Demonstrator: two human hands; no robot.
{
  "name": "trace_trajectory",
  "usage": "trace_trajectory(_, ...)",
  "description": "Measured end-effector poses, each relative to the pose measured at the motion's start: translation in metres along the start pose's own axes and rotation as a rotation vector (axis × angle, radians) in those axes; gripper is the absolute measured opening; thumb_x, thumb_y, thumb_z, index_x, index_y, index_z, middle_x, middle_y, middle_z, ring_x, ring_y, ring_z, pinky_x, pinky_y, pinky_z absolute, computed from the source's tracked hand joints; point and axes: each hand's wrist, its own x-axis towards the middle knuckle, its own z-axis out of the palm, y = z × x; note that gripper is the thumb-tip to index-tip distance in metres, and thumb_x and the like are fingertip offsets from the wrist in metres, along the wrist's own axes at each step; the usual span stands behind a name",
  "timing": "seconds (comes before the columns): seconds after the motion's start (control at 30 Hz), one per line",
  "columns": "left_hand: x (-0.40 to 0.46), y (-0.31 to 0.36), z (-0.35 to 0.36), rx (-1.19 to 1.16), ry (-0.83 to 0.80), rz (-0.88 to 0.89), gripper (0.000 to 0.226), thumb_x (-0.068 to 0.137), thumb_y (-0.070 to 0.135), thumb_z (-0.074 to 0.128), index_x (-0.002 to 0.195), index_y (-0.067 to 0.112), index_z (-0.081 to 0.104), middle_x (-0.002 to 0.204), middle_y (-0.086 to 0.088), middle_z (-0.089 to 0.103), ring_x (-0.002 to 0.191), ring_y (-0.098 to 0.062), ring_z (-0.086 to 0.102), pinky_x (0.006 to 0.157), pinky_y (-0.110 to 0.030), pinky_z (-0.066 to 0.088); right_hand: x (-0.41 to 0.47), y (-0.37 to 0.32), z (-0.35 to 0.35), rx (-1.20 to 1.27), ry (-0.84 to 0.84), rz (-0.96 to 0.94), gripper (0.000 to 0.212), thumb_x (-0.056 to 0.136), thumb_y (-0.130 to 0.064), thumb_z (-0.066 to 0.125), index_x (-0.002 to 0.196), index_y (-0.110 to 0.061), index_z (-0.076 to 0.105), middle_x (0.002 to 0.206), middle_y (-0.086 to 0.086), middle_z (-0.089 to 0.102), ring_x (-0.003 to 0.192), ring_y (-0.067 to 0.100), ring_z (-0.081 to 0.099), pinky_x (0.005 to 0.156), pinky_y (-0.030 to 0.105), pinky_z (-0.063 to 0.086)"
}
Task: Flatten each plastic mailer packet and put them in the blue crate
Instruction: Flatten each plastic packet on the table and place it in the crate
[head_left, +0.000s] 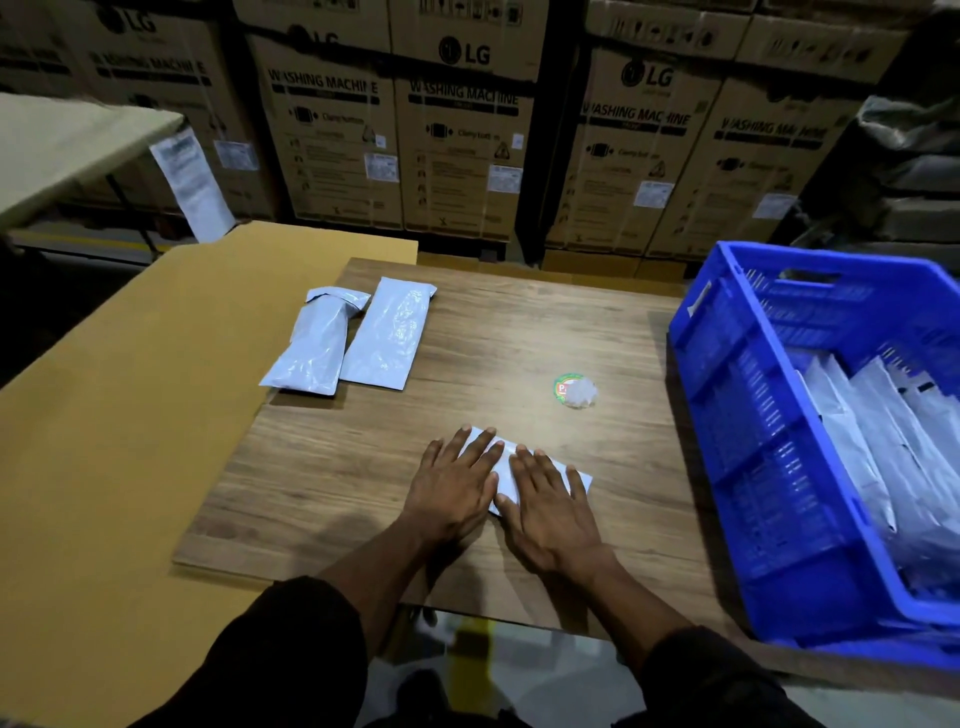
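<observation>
A white plastic mailer packet (505, 467) lies on the wooden board near its front, mostly hidden under my hands. My left hand (453, 483) presses flat on its left part with fingers spread. My right hand (548, 499) presses flat on its right part. Two more grey-white mailer packets lie side by side at the board's far left: a puffy one (311, 343) with a folded top and a flatter one (389, 332). The blue crate (779, 452) stands at the right and holds several white packets (883, 441).
A round green sticker with a crumpled bit of clear plastic (574, 389) lies on the wooden board (363, 467). Tan cardboard sheet (130, 415) covers the left. Stacked washing machine cartons (462, 130) stand behind. A second table (67, 140) is at far left.
</observation>
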Motion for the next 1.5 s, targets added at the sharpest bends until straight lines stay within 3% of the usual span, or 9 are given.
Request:
trace_trajectory(0.47, -0.01, 0.01, -0.009, 0.0, -0.051, -0.07, 0.06, 0.097, 0.045, 0.027, 0.143, 0.02, 0.056, 0.157, 0.002, 0.043, 0.144, -0.022, 0.04, 0.11, -0.055, 0.037, -0.037, 0.062, -0.009, -0.064, -0.088, 0.072, 0.077, 0.097, -0.068, 0.012, 0.159, -0.025, -0.004, 0.164, -0.013, -0.019, 0.148, 0.003, -0.021, 0.12, 0.046, -0.009)
trace_trajectory(0.57, -0.014, 0.015, -0.007, -0.055, -0.07, -0.087, 0.075, 0.094, 0.051, 0.008, 0.154, 0.019, 0.039, 0.166, 0.004, 0.023, 0.153, -0.021, 0.02, 0.119, -0.054, 0.019, -0.037, 0.065, -0.013, -0.052, -0.131, 0.076, 0.081, 0.096, -0.069, 0.01, 0.159, -0.02, -0.007, 0.163, -0.01, -0.022, 0.147, 0.004, -0.023, 0.12, 0.046, -0.011)
trace_trajectory(0.63, -0.016, 0.018, -0.009, -0.088, -0.048, -0.131, 0.078, 0.093, 0.054, 0.006, 0.156, 0.018, 0.035, 0.166, 0.002, 0.021, 0.154, -0.022, 0.016, 0.12, -0.053, 0.013, -0.033, 0.063, -0.014, -0.052, -0.082, 0.064, 0.081, 0.097, -0.066, 0.008, 0.159, -0.014, 0.0, 0.165, -0.004, -0.014, 0.151, 0.01, -0.015, 0.121, 0.047, -0.008)
trace_trajectory(0.73, -0.02, 0.022, -0.005, -0.066, 0.089, -0.07, 0.056, 0.101, 0.038, 0.029, 0.135, 0.007, 0.062, 0.146, -0.01, 0.055, 0.14, -0.028, 0.046, 0.113, -0.052, 0.027, -0.026, 0.045, -0.014, -0.163, 0.098, -0.072, 0.07, 0.1, -0.052, 0.022, 0.149, -0.005, 0.041, 0.16, 0.01, 0.029, 0.148, 0.023, 0.027, 0.115, 0.049, 0.012)
trace_trajectory(0.8, -0.02, 0.022, 0.005, -0.113, 0.213, 0.067, 0.05, 0.106, 0.028, 0.029, 0.127, 0.002, 0.067, 0.138, -0.014, 0.061, 0.134, -0.029, 0.052, 0.111, -0.049, 0.033, -0.019, 0.027, -0.009, -0.152, 0.123, -0.198, 0.062, 0.099, -0.043, 0.03, 0.144, -0.005, 0.048, 0.155, 0.012, 0.041, 0.144, 0.026, 0.037, 0.112, 0.048, 0.017)
trace_trajectory(0.93, -0.025, 0.017, 0.017, -0.099, 0.323, 0.126, 0.047, 0.107, 0.029, 0.033, 0.135, 0.004, 0.061, 0.144, -0.011, 0.057, 0.137, -0.031, 0.05, 0.111, -0.045, 0.039, -0.015, 0.013, 0.005, -0.124, 0.095, -0.231, 0.064, 0.104, -0.051, 0.021, 0.154, -0.012, 0.034, 0.162, 0.003, 0.027, 0.15, 0.021, 0.024, 0.118, 0.045, 0.009)
trace_trajectory(1.17, -0.031, 0.007, 0.012, -0.075, 0.188, 0.088, 0.055, 0.107, 0.044, 0.033, 0.148, 0.012, 0.049, 0.157, -0.007, 0.043, 0.146, -0.033, 0.037, 0.111, -0.049, 0.039, -0.023, 0.05, 0.006, -0.073, 0.048, -0.194, 0.085, 0.094, -0.075, 0.021, 0.159, -0.021, 0.012, 0.166, 0.004, 0.01, 0.153, 0.024, 0.01, 0.121, 0.044, 0.004)
trace_trajectory(1.37, -0.03, 0.001, 0.012, -0.084, 0.051, 0.065, 0.072, 0.098, 0.062, 0.037, 0.155, 0.018, 0.038, 0.163, -0.001, 0.032, 0.151, -0.027, 0.025, 0.115, -0.056, 0.031, -0.037, 0.07, -0.006, -0.166, 0.143, -0.353, 0.062, 0.095, -0.044, 0.047, 0.15, -0.016, 0.041, 0.159, 0.012, 0.033, 0.145, 0.034, 0.032, 0.116, 0.049, 0.026)
trace_trajectory(1.5, -0.033, 0.004, 0.004, 0.018, 0.151, 0.193, 0.079, 0.093, 0.063, 0.047, 0.151, 0.009, 0.044, 0.16, -0.011, 0.037, 0.148, -0.031, 0.032, 0.117, -0.058, 0.027, -0.033, 0.069, -0.012, -0.05, 0.203, -0.344, 0.047, 0.102, -0.036, 0.037, 0.141, -0.016, 0.053, 0.152, 0.011, 0.046, 0.136, 0.037, 0.046, 0.103, 0.048, 0.046)
